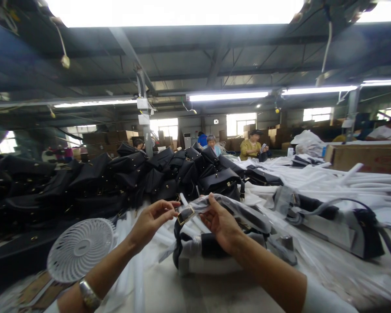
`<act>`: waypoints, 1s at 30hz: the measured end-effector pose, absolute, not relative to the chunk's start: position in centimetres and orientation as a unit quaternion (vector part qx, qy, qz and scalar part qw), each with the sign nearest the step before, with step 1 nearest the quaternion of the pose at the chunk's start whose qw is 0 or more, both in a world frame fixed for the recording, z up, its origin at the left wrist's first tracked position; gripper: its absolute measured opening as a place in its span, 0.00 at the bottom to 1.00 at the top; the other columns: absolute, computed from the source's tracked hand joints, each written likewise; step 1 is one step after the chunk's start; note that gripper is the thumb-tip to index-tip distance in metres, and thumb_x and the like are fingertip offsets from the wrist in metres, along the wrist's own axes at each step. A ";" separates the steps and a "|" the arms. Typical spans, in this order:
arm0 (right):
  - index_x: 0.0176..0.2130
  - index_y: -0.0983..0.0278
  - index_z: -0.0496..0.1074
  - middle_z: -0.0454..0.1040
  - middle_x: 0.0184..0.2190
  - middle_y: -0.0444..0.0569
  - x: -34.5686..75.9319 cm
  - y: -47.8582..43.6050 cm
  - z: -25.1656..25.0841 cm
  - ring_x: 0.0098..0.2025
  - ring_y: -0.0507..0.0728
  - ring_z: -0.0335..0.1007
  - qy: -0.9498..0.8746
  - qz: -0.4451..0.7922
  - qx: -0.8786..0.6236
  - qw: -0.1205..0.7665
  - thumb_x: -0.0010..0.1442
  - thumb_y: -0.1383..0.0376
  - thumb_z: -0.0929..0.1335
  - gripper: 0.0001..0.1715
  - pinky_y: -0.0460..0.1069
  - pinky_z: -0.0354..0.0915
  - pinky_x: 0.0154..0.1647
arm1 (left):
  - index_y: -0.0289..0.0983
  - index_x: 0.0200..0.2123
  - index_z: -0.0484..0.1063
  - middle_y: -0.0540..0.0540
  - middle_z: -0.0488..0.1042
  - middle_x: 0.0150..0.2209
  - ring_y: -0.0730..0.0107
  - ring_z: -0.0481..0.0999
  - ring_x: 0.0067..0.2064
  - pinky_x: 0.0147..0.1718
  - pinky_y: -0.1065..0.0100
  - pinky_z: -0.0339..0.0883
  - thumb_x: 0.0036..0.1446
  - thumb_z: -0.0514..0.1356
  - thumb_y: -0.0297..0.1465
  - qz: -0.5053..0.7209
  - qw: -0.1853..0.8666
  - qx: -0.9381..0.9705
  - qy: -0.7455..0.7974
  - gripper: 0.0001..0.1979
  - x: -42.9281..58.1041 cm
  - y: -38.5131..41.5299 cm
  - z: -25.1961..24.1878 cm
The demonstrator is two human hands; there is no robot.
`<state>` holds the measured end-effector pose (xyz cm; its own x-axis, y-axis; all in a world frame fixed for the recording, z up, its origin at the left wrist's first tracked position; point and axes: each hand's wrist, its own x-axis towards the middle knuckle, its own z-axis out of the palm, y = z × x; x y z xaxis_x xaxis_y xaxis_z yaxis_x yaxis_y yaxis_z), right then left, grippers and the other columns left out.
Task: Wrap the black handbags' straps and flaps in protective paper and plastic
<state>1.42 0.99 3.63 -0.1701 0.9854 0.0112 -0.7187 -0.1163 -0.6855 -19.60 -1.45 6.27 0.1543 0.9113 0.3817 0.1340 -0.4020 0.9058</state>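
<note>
In front of me a black handbag (211, 245) lies on the table, partly covered by white wrapping. Its strap (241, 211) arches over it in clear plastic film. Between the thumb and fingers of my right hand (223, 224), the wrapped strap is held up above the bag. A gold rectangular buckle (185, 214) sits at the strap's left end. My left hand (154, 217) is beside that buckle, fingers loosely curved and apart, tips at its left edge; whether they touch it is hard to tell.
Black bags (163, 174) are heaped across the back left. A white round fan (81, 250) stands left of my forearm. Another wrapped bag (332, 224) lies to the right, near white tubes (355, 180) and a cardboard box (365, 158). Several people (250, 148) sit farther back.
</note>
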 end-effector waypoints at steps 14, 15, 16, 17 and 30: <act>0.39 0.64 0.77 0.80 0.39 0.47 -0.9 -1.9 3.9 0.44 0.56 0.74 -0.370 0.703 -0.184 0.579 0.45 0.61 0.80 0.21 0.50 0.65 0.52 | 0.40 0.57 0.69 0.43 0.77 0.46 0.65 0.74 0.43 0.42 0.66 0.66 0.60 0.62 0.40 0.462 0.498 0.643 0.354 0.24 -17.6 -1.0 4.5; 0.39 0.65 0.77 0.80 0.39 0.48 -1.1 -2.1 3.9 0.45 0.57 0.74 -0.379 0.696 -0.187 0.580 0.45 0.61 0.80 0.21 0.51 0.64 0.53 | 0.41 0.57 0.70 0.43 0.75 0.50 0.64 0.73 0.47 0.46 0.65 0.65 0.60 0.62 0.39 0.470 0.513 0.631 0.344 0.23 -17.6 -1.0 4.5; 0.40 0.65 0.77 0.80 0.40 0.48 -1.4 -2.1 4.0 0.46 0.58 0.74 -0.384 0.689 -0.191 0.584 0.45 0.61 0.79 0.22 0.52 0.63 0.54 | 0.41 0.57 0.70 0.43 0.74 0.53 0.63 0.72 0.50 0.49 0.65 0.64 0.61 0.61 0.39 0.477 0.536 0.613 0.331 0.22 -17.6 -1.1 4.5; 0.41 0.64 0.76 0.80 0.40 0.48 -1.6 -2.2 4.1 0.47 0.58 0.74 -0.388 0.682 -0.196 0.588 0.45 0.61 0.79 0.23 0.52 0.63 0.54 | 0.41 0.56 0.71 0.43 0.74 0.54 0.61 0.71 0.52 0.52 0.63 0.62 0.61 0.60 0.39 0.481 0.565 0.591 0.315 0.21 -17.7 -1.1 4.5; 0.40 0.61 0.76 0.81 0.43 0.48 0.0 -0.5 3.5 0.48 0.58 0.75 -0.235 0.745 -0.190 0.595 0.54 0.59 0.72 0.13 0.51 0.68 0.49 | 0.38 0.44 0.78 0.46 0.77 0.39 0.70 0.73 0.38 0.43 0.67 0.66 0.57 0.65 0.39 0.491 0.558 0.557 0.370 0.15 -19.3 -1.5 2.9</act>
<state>0.01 -0.47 3.47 -0.2193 0.9757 -0.0028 -0.7975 -0.1809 -0.5756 -19.30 -1.54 2.88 0.2438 0.9605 0.1339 -0.1352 -0.1030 0.9854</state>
